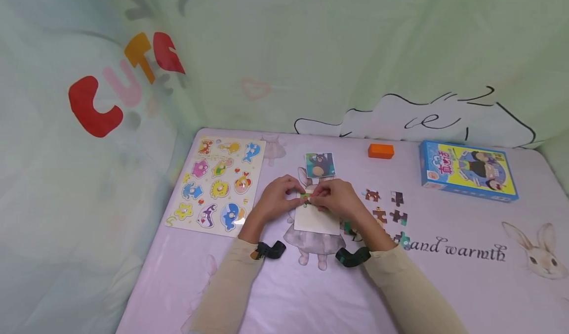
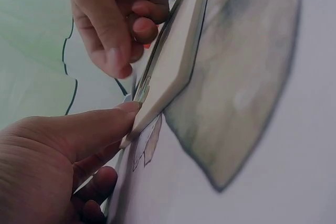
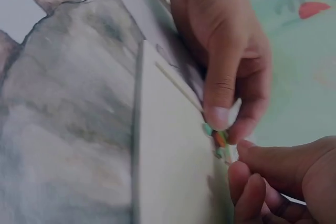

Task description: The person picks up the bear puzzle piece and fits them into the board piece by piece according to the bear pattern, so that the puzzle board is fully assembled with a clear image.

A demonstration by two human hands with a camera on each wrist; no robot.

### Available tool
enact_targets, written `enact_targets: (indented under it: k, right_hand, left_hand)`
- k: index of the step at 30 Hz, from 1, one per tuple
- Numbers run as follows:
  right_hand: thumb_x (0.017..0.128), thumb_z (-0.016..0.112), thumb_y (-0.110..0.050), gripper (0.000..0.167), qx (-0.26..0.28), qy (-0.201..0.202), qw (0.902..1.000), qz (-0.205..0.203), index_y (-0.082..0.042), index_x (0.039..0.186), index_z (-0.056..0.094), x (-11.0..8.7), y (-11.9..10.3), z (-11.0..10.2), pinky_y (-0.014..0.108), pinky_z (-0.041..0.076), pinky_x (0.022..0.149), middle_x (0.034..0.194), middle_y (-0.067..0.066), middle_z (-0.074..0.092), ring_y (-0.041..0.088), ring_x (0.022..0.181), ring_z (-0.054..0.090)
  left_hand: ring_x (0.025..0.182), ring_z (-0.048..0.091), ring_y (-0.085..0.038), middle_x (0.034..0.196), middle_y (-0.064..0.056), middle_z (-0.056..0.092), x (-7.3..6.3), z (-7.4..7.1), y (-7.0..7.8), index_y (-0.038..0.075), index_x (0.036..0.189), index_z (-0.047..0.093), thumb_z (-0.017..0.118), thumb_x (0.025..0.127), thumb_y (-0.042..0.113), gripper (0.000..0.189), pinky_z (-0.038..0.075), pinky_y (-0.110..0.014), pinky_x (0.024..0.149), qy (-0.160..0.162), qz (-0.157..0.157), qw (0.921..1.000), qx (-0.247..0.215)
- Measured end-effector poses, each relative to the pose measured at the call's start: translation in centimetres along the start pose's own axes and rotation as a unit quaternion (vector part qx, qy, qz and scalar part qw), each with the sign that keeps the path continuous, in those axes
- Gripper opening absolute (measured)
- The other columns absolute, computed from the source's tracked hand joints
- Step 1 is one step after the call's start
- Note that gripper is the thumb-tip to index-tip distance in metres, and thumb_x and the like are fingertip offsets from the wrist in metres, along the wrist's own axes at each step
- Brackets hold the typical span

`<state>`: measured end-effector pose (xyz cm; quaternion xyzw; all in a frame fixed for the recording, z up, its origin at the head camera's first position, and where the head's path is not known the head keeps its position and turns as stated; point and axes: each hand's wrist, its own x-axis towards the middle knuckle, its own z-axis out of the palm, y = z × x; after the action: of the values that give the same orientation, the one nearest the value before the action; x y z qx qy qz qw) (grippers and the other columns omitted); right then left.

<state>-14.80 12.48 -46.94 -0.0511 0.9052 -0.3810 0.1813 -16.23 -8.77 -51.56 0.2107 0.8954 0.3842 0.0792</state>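
A: What carries everything?

B: A cloth-covered worktop [image 1: 164, 270]. The sea-animal peg puzzle [image 1: 209, 180] lies by its far left corner, the blue-edged game box [image 1: 468, 171] toward its far right one.

A: And the cream puzzle board [image 1: 317, 220]?

B: It lies flat between them, a thin slab with straight, crisp edges. I'd judge it stiff and fairly light, so likely to skid on cloth if pushed; steady it by an edge or corner. The bear picture card [image 1: 319, 166] lies just beyond its far edge.

A: What are the hands doing?

B: The left hand [image 1: 280, 195] pinches a small jigsaw piece between thumb and forefinger, at the board's far left corner. The right hand [image 1: 335, 195] has its fingertips curled in right beside it; whether they grip anything, I can't tell.

A: How would that jigsaw piece [image 3: 220, 139] handle?

B: Next to no weight, I'd guess, and probably stiff card. The knobs look the weak spot: they could crease or fray if bent. Better to take it by opposite sides of its body and press flat.

A: Same for the loose jigsaw pieces [image 1: 398, 217] right of the board?

B: Likely. They lie flat on the worktop, so I'd lift each by a side with a fingernail.
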Motion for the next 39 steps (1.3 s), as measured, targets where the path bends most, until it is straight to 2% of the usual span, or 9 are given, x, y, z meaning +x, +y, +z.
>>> enact_targets:
  k: [6, 13, 20, 30, 39]
  right_hand:
    - [0.095, 0.073, -0.027, 0.023, -0.004, 0.029, 0.9994, -0.019, -0.007, 0.107, 0.076, -0.9, 0.4, -2.1, 0.027, 0.049, 0.065, 0.087, 0.007, 0.071, 0.021, 0.078, 0.061]
    - [0.097, 0.070, -0.036, 0.030, -0.024, 0.050, 0.9985, -0.001, -0.012, 0.114, 0.075, -2.4, 1.8, -5.3, 0.029, 0.049, 0.075, 0.100, 0.010, 0.070, 0.027, 0.093, 0.057]
    - [0.097, 0.070, -0.039, 0.036, -0.045, 0.080, 0.9956, 0.021, -0.011, 0.118, 0.073, -3.3, 3.7, -7.6, 0.027, 0.050, 0.070, 0.103, 0.013, 0.069, 0.029, 0.094, 0.056]
    - [0.096, 0.070, -0.042, 0.041, -0.058, 0.085, 0.9930, 0.059, -0.009, 0.121, 0.072, -3.6, 6.2, -9.1, 0.027, 0.048, 0.070, 0.108, 0.017, 0.068, 0.031, 0.100, 0.054]
    - [0.093, 0.073, -0.041, 0.042, -0.078, 0.066, 0.9910, 0.087, -0.007, 0.118, 0.074, -3.4, 7.6, -9.2, 0.027, 0.048, 0.065, 0.104, 0.017, 0.067, 0.031, 0.095, 0.053]
  left_hand:
    - [0.099, 0.056, -0.014, 0.118, 0.004, 0.067, -0.1, 0.0, 0.3, 0.020, 0.107, 0.076, 0.079, 0.090, 0.029, 0.019, 0.047, -0.030, 0.089, 0.000, -0.001, 1.0000, 0.002]
    - [0.098, 0.059, -0.013, 0.115, 0.003, 0.068, 0.0, 0.1, 0.2, 0.017, 0.105, 0.075, 0.081, 0.089, 0.028, 0.020, 0.049, -0.029, 0.090, 0.008, 0.004, 0.9999, 0.012]
    - [0.097, 0.059, -0.012, 0.116, 0.004, 0.068, 0.1, 0.0, 0.2, 0.018, 0.104, 0.076, 0.080, 0.089, 0.029, 0.019, 0.049, -0.028, 0.089, 0.008, 0.004, 0.9999, 0.013]
    - [0.096, 0.056, -0.013, 0.117, 0.003, 0.068, -0.1, 0.0, 0.2, 0.019, 0.106, 0.075, 0.079, 0.090, 0.028, 0.019, 0.047, -0.028, 0.087, 0.003, 0.001, 0.9999, 0.012]
    - [0.099, 0.056, -0.014, 0.122, 0.003, 0.067, -0.1, 0.1, 0.0, 0.020, 0.108, 0.076, 0.078, 0.090, 0.028, 0.019, 0.047, -0.031, 0.089, -0.001, -0.005, 0.9999, 0.009]
